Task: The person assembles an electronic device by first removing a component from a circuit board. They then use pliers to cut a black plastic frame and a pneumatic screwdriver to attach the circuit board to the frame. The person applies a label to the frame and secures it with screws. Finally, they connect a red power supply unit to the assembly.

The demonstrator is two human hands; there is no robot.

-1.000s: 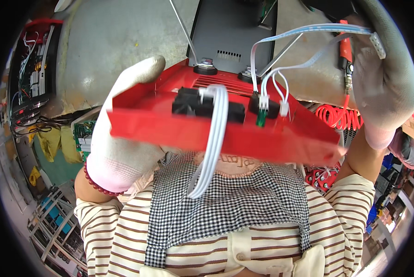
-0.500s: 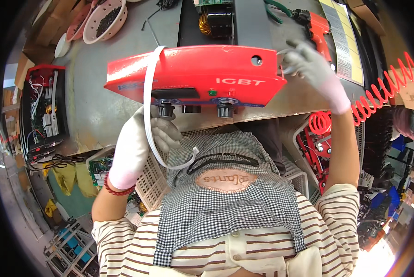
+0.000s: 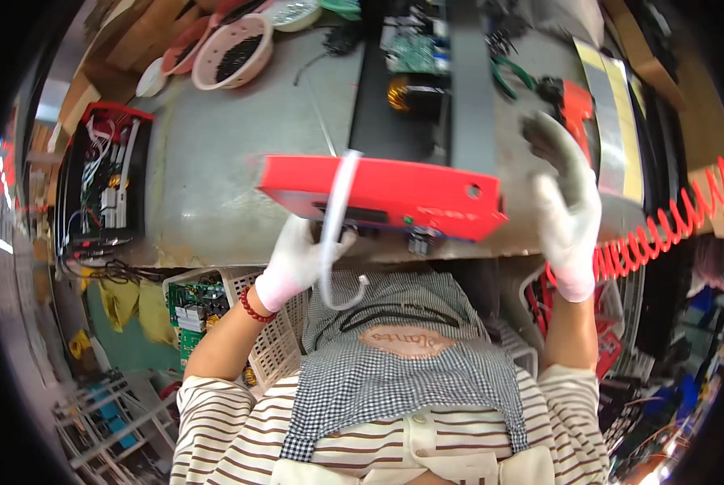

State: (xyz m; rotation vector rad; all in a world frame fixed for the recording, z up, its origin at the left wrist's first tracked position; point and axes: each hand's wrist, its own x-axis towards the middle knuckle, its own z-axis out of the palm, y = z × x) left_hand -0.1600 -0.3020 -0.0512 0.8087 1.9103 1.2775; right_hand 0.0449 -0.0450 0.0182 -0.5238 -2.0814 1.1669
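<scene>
A red front panel point(image 3: 410, 182) with black knobs point(image 3: 420, 241) along its lower side is tilted above the table's near edge, slightly blurred. My white-gloved left hand point(image 3: 293, 263) is at its lower left, fingers curled around the edge by a knob; the fingertips are partly hidden. A white band point(image 3: 335, 218) loops over the panel and hangs down past that hand. To the panel's right, my gloved right hand point(image 3: 570, 210) is raised with thumb and fingers apart, touching nothing. Behind the panel lies a black chassis point(image 3: 370, 113) with a green circuit board point(image 3: 414, 52) and a copper-coloured coil point(image 3: 398, 94).
A red air tool point(image 3: 576, 109) and green-handled pliers point(image 3: 514, 77) lie at the right, near a coiled red hose point(image 3: 669, 226). A pink basket point(image 3: 204, 69) of small black parts stands back left. Another opened red-and-black unit point(image 3: 107, 174) stands at the left.
My right hand has come away from the panel's right end and opened. The panel has shifted nearer to me, with my left hand at its lower left. The whole view has also shifted.
</scene>
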